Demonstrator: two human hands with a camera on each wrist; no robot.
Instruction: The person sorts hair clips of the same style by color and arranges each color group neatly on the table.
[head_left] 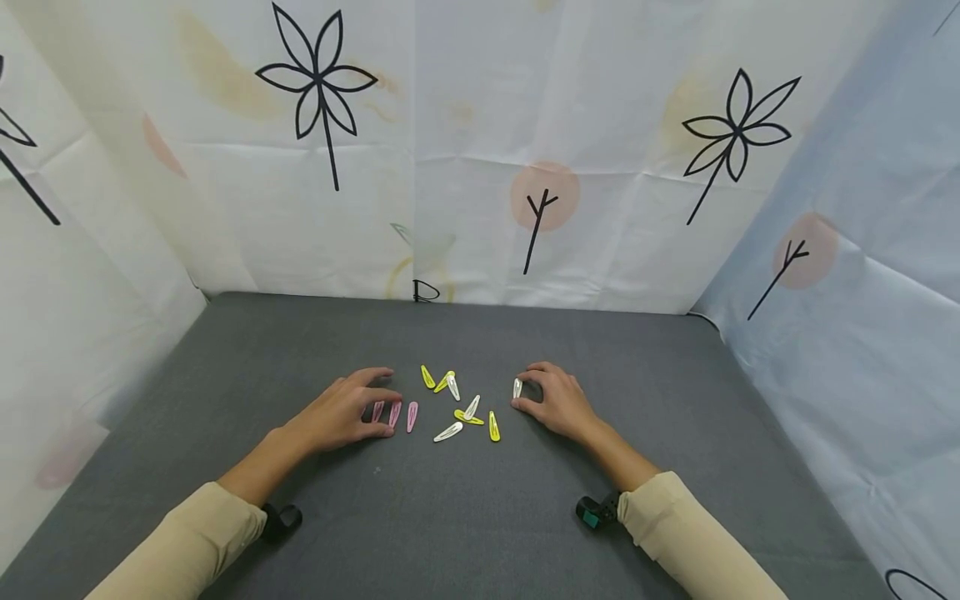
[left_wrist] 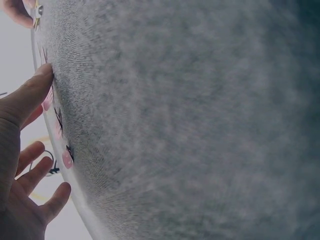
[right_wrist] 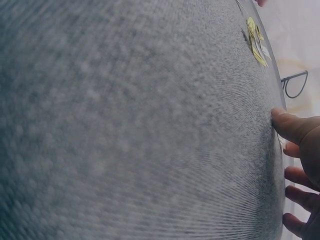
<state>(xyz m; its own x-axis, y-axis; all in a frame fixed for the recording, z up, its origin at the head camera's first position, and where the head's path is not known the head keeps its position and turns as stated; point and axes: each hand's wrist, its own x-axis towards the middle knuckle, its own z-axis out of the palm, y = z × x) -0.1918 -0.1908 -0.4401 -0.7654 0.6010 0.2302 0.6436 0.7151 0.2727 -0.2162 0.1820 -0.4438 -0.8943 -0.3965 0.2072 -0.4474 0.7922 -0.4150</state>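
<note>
In the head view, three pink snap hair clips (head_left: pixel 412 417) lie side by side on the grey cloth. My left hand (head_left: pixel 337 414) pinches the middle pink clip (head_left: pixel 395 414) lengthwise between thumb and index finger. Its other fingers are spread above the leftmost pink clip (head_left: pixel 378 411). To the right, my right hand (head_left: pixel 558 400) holds a white snap hair clip (head_left: pixel 517 388) by its ends with thumb and index finger, down at the cloth. The left wrist view shows the left thumb (left_wrist: pixel 37 92) low at the table beside the pink clips.
Between the hands lies a loose group of yellow clips (head_left: pixel 493 426) and white clips (head_left: pixel 447 432), some overlapping. The grey table (head_left: pixel 450 517) ends at a white patterned curtain (head_left: pixel 480 108) behind and at both sides. Each wrist carries a black camera (head_left: pixel 597 511).
</note>
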